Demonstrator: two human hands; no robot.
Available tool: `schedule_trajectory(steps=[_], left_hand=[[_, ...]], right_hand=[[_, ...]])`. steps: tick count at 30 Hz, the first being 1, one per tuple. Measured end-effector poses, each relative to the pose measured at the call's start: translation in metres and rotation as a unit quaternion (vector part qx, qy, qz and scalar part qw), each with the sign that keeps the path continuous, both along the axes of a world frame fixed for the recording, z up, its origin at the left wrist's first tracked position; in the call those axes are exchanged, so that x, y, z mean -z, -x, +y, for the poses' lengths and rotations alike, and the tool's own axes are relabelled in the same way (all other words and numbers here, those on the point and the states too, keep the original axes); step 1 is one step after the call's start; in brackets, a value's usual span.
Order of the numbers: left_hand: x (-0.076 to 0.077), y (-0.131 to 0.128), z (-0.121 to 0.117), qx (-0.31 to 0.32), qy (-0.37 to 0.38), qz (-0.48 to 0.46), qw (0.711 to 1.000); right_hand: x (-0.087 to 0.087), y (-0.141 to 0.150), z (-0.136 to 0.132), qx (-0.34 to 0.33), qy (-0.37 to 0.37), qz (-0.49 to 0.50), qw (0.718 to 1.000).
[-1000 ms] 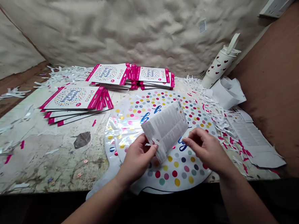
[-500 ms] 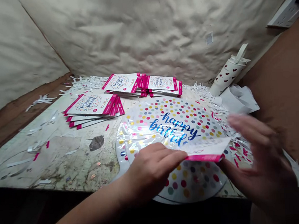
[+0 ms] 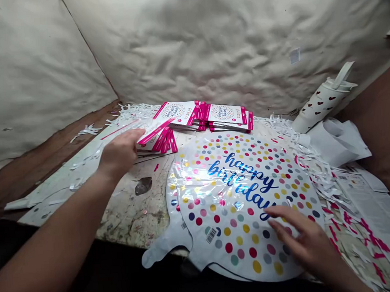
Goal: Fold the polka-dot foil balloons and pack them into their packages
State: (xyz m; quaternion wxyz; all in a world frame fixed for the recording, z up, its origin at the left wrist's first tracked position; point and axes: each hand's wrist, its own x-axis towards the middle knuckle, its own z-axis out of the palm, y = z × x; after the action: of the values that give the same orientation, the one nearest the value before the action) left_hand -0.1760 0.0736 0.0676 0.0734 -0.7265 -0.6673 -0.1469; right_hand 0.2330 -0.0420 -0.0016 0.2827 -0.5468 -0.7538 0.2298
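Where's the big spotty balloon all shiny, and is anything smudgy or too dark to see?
Head view: white glare streaks the left part of the spotted balloon; head view: the packet in the left hand looks pale and a bit smeared; head view: below the front edge of the table, it's nearly black, too dark to make out much.

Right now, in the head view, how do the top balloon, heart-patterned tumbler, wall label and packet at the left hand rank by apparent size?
1. Top balloon
2. Heart-patterned tumbler and packet at the left hand: order unsure, packet blurred and partly hidden
3. Wall label
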Motion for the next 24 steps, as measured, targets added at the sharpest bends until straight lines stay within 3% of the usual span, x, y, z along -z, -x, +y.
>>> schedule_trajectory(steps=[4,7,10,11,13,15,17,20,24], left_hand=[[0.014,0.014,0.036,0.002,0.108,0.023,0.994],[0.017,-0.012,0.035,0.029,0.116,0.027,0.992],[0.016,-0.064,-0.002,0.112,0.149,0.01,0.982],[0.017,-0.084,-0.021,0.194,0.21,-0.024,0.958],[0.025,-0.119,-0.063,0.381,0.313,-0.064,0.868],[0.037,-0.142,-0.098,0.458,0.301,-0.053,0.835],[0.051,-0.151,-0.115,0.468,0.283,-0.048,0.836],[0.063,-0.151,-0.105,0.414,0.335,-0.108,0.839],[0.056,-0.157,-0.068,0.313,0.519,-0.207,0.768]], right_hand=[[0.01,0.011,-0.029,-0.165,-0.007,-0.166,0.972],[0.013,0.021,-0.043,-0.225,-0.058,-0.237,0.943],[0.016,0.026,-0.046,-0.215,-0.083,-0.199,0.953],[0.016,0.027,-0.046,-0.199,-0.079,-0.164,0.963],[0.016,0.032,-0.045,-0.154,-0.053,-0.096,0.982],[0.017,0.037,-0.045,-0.12,-0.02,-0.041,0.992],[0.016,0.04,-0.047,-0.103,0.01,0.006,0.995],[0.008,0.039,-0.045,-0.088,0.065,0.05,0.993],[-0.012,0.039,-0.03,-0.081,0.187,0.008,0.979]])
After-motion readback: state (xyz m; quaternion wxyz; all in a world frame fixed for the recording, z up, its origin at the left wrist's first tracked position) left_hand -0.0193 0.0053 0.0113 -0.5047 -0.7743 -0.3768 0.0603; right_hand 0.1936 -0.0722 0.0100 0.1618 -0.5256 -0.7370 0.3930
